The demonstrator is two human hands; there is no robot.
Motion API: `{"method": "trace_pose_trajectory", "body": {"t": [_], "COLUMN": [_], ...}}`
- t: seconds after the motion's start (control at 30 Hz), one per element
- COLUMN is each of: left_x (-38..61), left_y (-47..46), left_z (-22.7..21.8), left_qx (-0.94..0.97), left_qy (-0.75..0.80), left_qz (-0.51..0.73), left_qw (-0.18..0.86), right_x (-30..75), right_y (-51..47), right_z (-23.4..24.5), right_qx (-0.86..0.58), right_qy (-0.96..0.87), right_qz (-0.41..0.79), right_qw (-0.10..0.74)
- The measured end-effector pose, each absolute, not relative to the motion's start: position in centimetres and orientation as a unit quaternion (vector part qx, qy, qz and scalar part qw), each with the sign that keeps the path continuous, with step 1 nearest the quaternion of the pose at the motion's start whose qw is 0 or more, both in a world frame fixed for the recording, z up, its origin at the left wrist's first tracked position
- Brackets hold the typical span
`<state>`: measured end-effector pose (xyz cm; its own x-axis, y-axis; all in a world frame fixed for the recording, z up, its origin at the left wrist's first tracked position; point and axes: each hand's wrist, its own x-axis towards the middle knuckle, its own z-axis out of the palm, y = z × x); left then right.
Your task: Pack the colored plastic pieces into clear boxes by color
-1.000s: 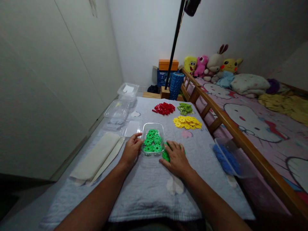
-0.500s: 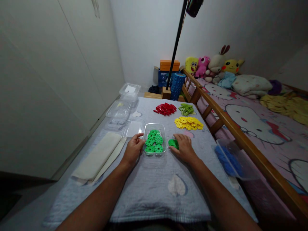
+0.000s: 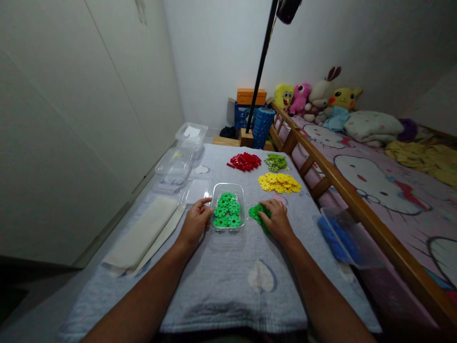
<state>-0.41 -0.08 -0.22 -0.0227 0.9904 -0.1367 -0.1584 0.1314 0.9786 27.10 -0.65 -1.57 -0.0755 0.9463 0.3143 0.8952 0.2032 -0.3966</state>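
Note:
A clear plastic container (image 3: 228,228) stands in front of me, with several green flower-shaped plastic discs (image 3: 227,209) inside. My left hand (image 3: 197,219) is at its left wall, thumb and forefinger against the side near the rim. To the right of the container, my right hand (image 3: 276,216) curls over a small heap of green flower discs (image 3: 255,212) on the cloth. The fingers are bent round some of them, and the palm hides part of the heap.
Yellow flower discs (image 3: 280,182), red pieces (image 3: 245,162) and light green pieces (image 3: 275,162) lie in piles farther back. Lidded clear boxes (image 3: 174,162) and a folded cream cloth (image 3: 143,233) are at left. A container of blue pieces (image 3: 339,238) sits by the bed rail (image 3: 332,178).
My right hand has shifted slightly and its fingers have curled in over the green discs, more of which now show. My left hand stays at the container.

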Motion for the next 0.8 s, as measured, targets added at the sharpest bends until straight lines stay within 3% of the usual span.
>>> {"method": "trace_pose_trajectory", "body": {"t": [0.23, 0.5, 0.8], "left_x": [-0.5, -0.5, -0.4], "left_y": [0.0, 0.0, -0.1], "left_z": [-0.7, -0.5, -0.1], "left_qx": [0.415, 0.408, 0.409], "left_qy": [0.495, 0.497, 0.497], "left_qz": [0.510, 0.511, 0.507], "left_qw": [0.568, 0.571, 0.573], "right_x": [27.2, 24.7, 20.2], "right_y": [-0.4, -0.1, -0.2], "right_z": [-1.2, 3.3, 3.8], "right_qx": [-0.620, -0.555, -0.552], "right_qy": [-0.721, -0.732, -0.765], "right_qz": [0.065, 0.171, 0.154], "right_qw": [0.303, 0.357, 0.294]}}
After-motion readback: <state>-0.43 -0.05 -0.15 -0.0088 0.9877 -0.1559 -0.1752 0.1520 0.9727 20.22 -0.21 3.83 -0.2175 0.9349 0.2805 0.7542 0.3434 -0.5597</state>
